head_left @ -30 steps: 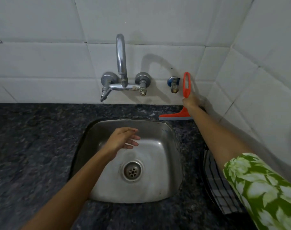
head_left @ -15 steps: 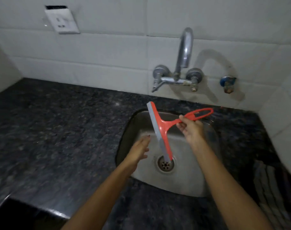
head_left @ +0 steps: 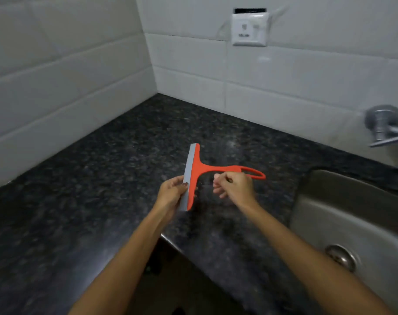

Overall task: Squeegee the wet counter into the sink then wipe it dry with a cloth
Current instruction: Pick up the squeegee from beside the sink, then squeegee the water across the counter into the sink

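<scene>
An orange squeegee with a grey rubber blade hangs in the air above the dark speckled granite counter. My left hand grips the near end of the blade. My right hand pinches the looped handle from below. The blade runs away from me, and the handle points right, toward the steel sink. The sink's drain shows at the lower right. No cloth is in view.
White tiled walls meet in a corner at the counter's far left. A white wall socket sits above the counter. Part of the chrome tap shows at the right edge. The counter's front edge lies under my forearms.
The view has swung left from the sink to the counter corner. The squeegee has moved from above the sink to above the counter, and my left hand has taken hold of its blade.
</scene>
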